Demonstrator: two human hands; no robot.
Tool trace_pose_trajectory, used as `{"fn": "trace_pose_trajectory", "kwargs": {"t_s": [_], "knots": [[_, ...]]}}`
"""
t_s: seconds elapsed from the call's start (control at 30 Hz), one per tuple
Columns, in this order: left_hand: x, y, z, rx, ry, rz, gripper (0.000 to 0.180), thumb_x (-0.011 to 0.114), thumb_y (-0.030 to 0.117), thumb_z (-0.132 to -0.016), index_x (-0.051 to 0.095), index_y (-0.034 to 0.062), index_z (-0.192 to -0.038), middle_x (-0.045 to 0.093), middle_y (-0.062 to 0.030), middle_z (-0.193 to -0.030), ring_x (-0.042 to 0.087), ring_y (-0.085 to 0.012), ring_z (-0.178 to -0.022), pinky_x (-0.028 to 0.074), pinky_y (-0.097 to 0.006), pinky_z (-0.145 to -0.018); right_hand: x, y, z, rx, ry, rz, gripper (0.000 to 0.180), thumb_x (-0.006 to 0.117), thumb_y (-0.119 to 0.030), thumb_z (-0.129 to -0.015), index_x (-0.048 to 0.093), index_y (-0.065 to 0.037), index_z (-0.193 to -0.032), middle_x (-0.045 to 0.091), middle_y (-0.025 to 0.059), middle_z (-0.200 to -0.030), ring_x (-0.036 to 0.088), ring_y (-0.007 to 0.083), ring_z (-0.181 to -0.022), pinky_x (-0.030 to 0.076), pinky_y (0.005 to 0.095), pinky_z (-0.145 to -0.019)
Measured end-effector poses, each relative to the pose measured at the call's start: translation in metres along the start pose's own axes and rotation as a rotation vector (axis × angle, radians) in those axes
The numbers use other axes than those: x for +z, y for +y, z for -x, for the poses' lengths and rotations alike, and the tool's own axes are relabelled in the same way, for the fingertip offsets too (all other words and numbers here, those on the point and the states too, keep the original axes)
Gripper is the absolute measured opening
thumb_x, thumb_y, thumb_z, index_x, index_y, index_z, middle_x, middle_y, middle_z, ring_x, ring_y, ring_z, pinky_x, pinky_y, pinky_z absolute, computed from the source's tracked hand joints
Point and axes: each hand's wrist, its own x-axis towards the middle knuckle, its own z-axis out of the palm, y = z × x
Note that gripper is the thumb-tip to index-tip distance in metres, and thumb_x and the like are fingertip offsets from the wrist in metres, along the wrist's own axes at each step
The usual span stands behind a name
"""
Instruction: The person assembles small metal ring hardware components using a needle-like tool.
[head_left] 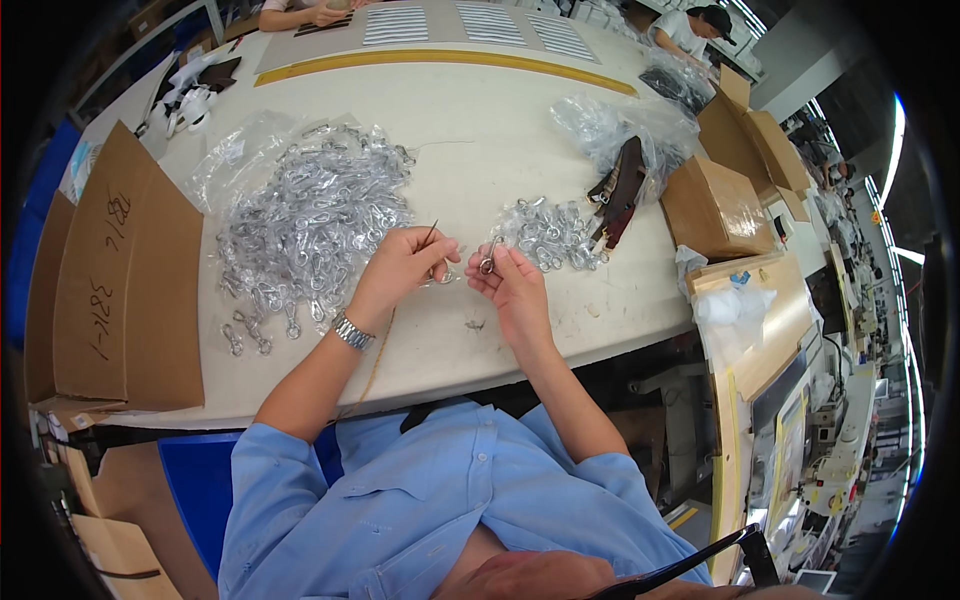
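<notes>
My right hand [515,298] is closed on a small metal snap hook [487,265], pinched between thumb and fingers. Just left of it, my left hand [408,258] is closed, and a thin dark pointed tool [433,230] sticks up from its fingers. A ring-like bit of metal shows below those fingertips, too small to name surely. Beyond my left hand lies a large heap of snap hooks in clear plastic [310,205]. A smaller pile of snap hooks [548,232] sits beyond my right hand, to the right.
A tall cardboard box [130,290] stands at the left; another cardboard box [715,210] is at the right. Dark straps [622,190] lie beside crumpled clear plastic bags [610,130]. A yellow ruler [440,57] crosses the far table. Two people work beyond.
</notes>
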Motion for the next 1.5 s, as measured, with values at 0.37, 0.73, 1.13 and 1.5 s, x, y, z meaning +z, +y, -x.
{"fn": "trace_pose_trajectory", "kwargs": {"t_s": [0.37,0.73,1.13,1.5], "knots": [[0.010,-0.009,0.000,0.074,-0.173,-0.076,0.015,0.073,0.020,-0.102,0.072,0.0059,-0.098,0.069,0.0036,-0.074,0.049,0.0007,-0.058,0.032,-0.020,-0.050,-0.020,-0.012,0.001,0.403,-0.432,0.188,0.025,0.051,-0.026,-0.113,0.065,-0.006,-0.110,0.063,-0.0013,-0.083,0.058,0.0082,-0.066,0.051,0.0261,-0.065],[0.024,-0.001,0.008,0.227,-0.136,-0.004,0.011,0.071,0.015,-0.102,0.068,0.0051,-0.098,0.068,0.0036,-0.083,0.057,-0.0007,-0.069,0.038,-0.020,-0.055,-0.029,-0.029,0.002,0.373,-0.492,0.225,0.027,0.056,-0.026,-0.113,0.067,-0.002,-0.110,0.062,-0.0009,-0.084,0.056,0.0078,-0.071,0.048,0.0248,-0.063],[0.004,0.004,0.009,0.134,-0.331,0.114,0.011,0.071,0.017,-0.102,0.071,0.0058,-0.102,0.070,0.0018,-0.090,0.061,-0.0020,-0.073,0.037,-0.019,-0.056,-0.035,-0.002,0.009,0.731,-0.528,-0.523,0.028,0.062,-0.024,-0.109,0.068,0.001,-0.119,0.062,-0.0017,-0.089,0.051,0.0061,-0.069,0.043,0.0211,-0.061],[0.005,0.003,0.002,0.175,-0.284,-0.321,0.043,0.051,0.016,-0.108,0.061,0.0068,-0.149,0.073,-0.0030,-0.087,0.056,-0.0097,-0.066,0.050,-0.026,-0.063,-0.027,-0.028,0.014,0.115,-0.292,0.429,0.024,0.063,-0.021,-0.108,0.076,-0.001,-0.103,0.068,-0.0008,-0.078,0.059,0.0057,-0.065,0.048,0.0226,-0.060]]}}
